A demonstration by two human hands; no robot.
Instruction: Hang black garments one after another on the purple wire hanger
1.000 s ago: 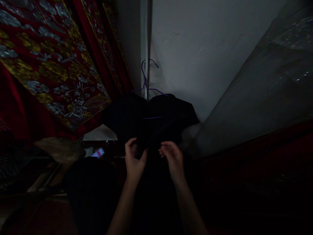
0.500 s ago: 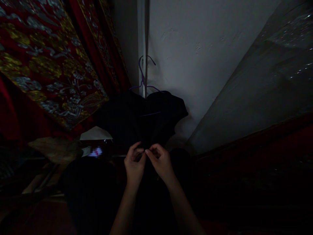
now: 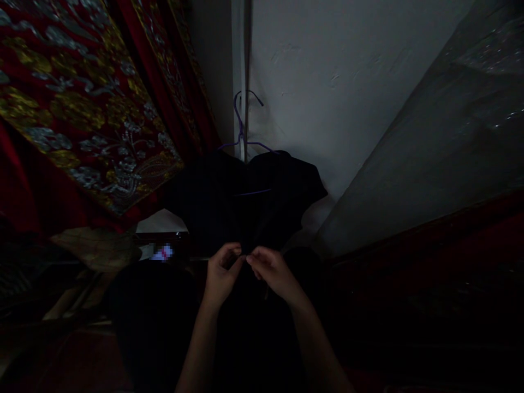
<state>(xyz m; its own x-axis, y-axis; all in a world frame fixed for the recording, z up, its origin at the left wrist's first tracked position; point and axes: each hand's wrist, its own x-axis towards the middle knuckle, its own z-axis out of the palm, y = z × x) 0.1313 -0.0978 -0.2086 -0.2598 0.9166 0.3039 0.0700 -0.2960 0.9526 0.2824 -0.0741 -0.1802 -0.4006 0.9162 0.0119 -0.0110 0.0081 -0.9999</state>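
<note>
A dark short-sleeved garment (image 3: 208,191), black or navy, hangs on a thin purple hanger (image 3: 240,125) hooked at a pale upright edge. Its front falls open in a V, with the hanger's lower bar visible inside. At the bottom of the V, my left hand (image 3: 223,273) pinches the dark cloth between thumb and fingers. My right hand (image 3: 272,273) pinches the cloth right beside it, the two thumbs almost touching. Any button or fastener between the fingertips is too dark and small to make out.
Red cloth (image 3: 82,109) with gold and silver embroidery hangs at the left. Behind the hanger stands a white wall (image 3: 335,82); clear plastic sheeting (image 3: 442,120) slants down on the right. A blurred pale item (image 3: 162,252) lies at the lower left, near my dark-clad knee (image 3: 151,305).
My right hand's fingers have curled in more and its wrist has turned outward. Both hands sit slightly lower. The garment's right sleeve has spread a little to the right.
</note>
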